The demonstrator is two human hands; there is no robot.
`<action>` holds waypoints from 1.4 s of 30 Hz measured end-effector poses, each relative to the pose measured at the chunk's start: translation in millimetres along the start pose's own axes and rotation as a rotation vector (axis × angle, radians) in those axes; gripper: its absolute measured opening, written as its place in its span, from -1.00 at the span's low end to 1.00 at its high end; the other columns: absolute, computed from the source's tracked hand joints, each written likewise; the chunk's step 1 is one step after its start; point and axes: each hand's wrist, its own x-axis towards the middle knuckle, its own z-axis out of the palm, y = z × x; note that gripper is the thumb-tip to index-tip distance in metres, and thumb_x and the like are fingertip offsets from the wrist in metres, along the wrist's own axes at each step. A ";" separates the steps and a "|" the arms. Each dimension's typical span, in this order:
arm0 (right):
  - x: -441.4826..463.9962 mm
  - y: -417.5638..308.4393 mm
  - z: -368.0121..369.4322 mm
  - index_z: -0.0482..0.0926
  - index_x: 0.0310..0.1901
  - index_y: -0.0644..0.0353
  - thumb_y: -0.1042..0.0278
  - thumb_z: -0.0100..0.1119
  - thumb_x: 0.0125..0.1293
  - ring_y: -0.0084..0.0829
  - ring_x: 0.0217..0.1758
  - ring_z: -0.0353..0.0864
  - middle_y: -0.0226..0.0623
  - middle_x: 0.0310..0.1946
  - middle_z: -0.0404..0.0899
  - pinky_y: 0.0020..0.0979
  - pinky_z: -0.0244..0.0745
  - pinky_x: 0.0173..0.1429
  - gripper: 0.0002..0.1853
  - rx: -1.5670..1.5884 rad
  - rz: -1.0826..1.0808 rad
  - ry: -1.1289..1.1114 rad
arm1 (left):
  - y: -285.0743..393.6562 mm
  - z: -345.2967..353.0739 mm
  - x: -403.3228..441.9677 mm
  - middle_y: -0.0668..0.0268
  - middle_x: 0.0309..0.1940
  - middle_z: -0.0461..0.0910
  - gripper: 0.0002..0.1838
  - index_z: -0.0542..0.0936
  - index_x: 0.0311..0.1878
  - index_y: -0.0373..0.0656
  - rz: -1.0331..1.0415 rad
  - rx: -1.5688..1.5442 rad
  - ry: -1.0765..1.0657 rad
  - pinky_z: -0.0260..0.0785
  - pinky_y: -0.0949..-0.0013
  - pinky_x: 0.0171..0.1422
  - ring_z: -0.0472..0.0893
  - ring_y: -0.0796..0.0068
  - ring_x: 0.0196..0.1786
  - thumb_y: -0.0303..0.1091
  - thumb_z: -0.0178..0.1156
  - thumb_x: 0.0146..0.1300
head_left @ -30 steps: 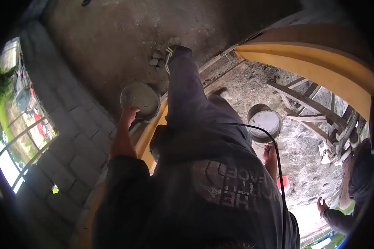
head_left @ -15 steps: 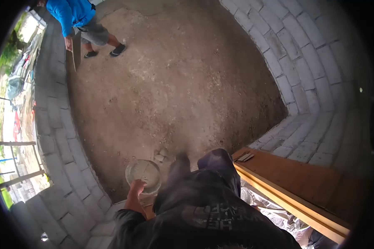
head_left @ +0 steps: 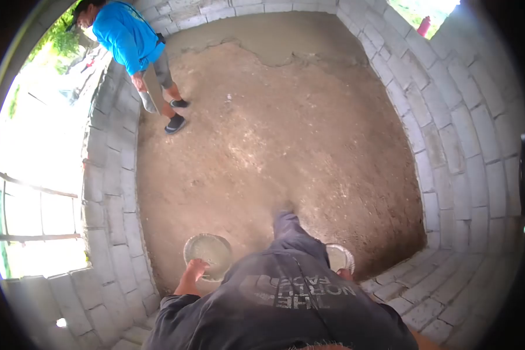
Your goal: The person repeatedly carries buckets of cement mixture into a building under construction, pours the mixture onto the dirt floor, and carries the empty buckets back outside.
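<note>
At lower left, my left hand (head_left: 198, 269) is closed at the near side of a round bucket (head_left: 188, 248) filled with grey wet concrete (head_left: 211, 252). Its handle is hard to make out under the fingers. On the other side of my body, my right hand (head_left: 345, 273) shows only in part, closed at the near rim of a second bucket (head_left: 350, 256). That one also holds grey mix, and my dark shirt covers some of it. One of my legs is stretched forward over the dirt floor (head_left: 262, 146).
Grey block walls (head_left: 449, 140) enclose the floor. Fresh wet concrete (head_left: 285, 35) covers the far end. A co-worker (head_left: 125, 44) in a blue top stands at the far left, holding a flat board (head_left: 152, 88). A barred window opening (head_left: 35, 216) is at left.
I have stepped forward, and the orange-brown wooden board at right has left view. The second bucket has come into view by my right hand. My left hand stays on its bucket.
</note>
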 end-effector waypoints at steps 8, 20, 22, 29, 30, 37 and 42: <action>51.4 -209.2 102.7 0.31 -0.45 0.03 0.37 0.07 0.01 -0.48 -0.71 0.25 -0.41 -0.65 0.21 -0.45 0.04 -0.72 -0.88 -0.059 -0.018 0.090 | -68.0 -12.3 39.9 0.26 -0.09 0.64 -0.63 0.69 -0.03 0.25 -0.388 -0.661 -0.004 0.46 0.29 0.11 0.60 0.24 0.05 -0.44 0.14 0.15; 36.0 -504.1 364.3 0.37 -0.48 0.10 0.34 0.06 0.01 -0.41 -0.78 0.21 -0.26 -0.72 0.35 -0.36 0.06 -0.71 -0.91 -0.117 -0.093 0.226 | -257.0 -105.1 223.0 0.21 -0.05 0.65 -0.77 0.73 -0.16 0.06 -0.523 -1.101 -0.051 0.44 0.32 0.14 0.63 0.28 0.03 -0.24 0.22 0.12; 44.1 -548.0 409.4 0.37 -0.50 0.10 0.34 0.06 0.01 -0.39 -0.78 0.22 -0.27 -0.73 0.34 -0.34 0.07 -0.71 -0.91 -0.092 -0.167 0.240 | -308.9 -177.4 248.3 0.18 0.00 0.63 -0.74 0.72 -0.13 0.04 -0.759 -1.475 -0.159 0.42 0.30 0.14 0.61 0.24 0.05 -0.18 0.16 0.17; 108.4 -643.4 548.8 0.35 -0.62 0.16 0.38 0.05 0.02 -0.22 -0.76 0.38 -0.17 -0.77 0.35 -0.22 0.30 -0.66 -0.85 -0.113 -0.124 0.170 | -426.1 -333.0 333.7 0.15 -0.15 0.66 -0.67 0.69 -0.13 -0.12 -0.765 -1.376 0.052 0.47 0.28 -0.02 0.65 0.23 -0.12 -0.14 0.19 0.13; 123.8 -658.5 568.3 0.36 -0.61 0.17 0.38 0.05 0.02 -0.20 -0.76 0.39 -0.16 -0.77 0.35 -0.21 0.31 -0.65 -0.85 -0.122 -0.105 0.183 | -446.3 -353.7 348.5 0.14 -0.18 0.66 -0.66 0.68 -0.15 -0.17 -0.798 -1.442 0.053 0.47 0.26 -0.06 0.65 0.23 -0.17 -0.14 0.22 0.10; 225.9 -733.2 693.7 0.38 -0.56 0.23 0.45 0.07 0.01 -0.32 -0.69 0.32 -0.23 -0.70 0.30 -0.27 0.22 -0.64 -0.90 -0.016 0.019 0.137 | -572.3 -542.9 446.1 0.18 -0.48 0.54 -0.67 0.62 -0.22 -0.26 -0.795 -1.509 0.130 0.44 0.25 -0.30 0.56 0.32 -0.40 -0.21 0.29 0.01; 220.0 -831.8 754.1 0.38 -0.56 0.19 0.44 0.05 0.00 -0.37 -0.70 0.28 -0.27 -0.70 0.29 -0.31 0.14 -0.61 -0.92 -0.092 0.049 0.132 | -638.4 -666.4 513.7 0.34 -0.61 0.38 -0.75 0.54 -0.38 -0.22 -0.699 -1.623 0.184 0.23 0.36 -0.50 0.39 0.48 -0.57 -0.24 0.31 0.00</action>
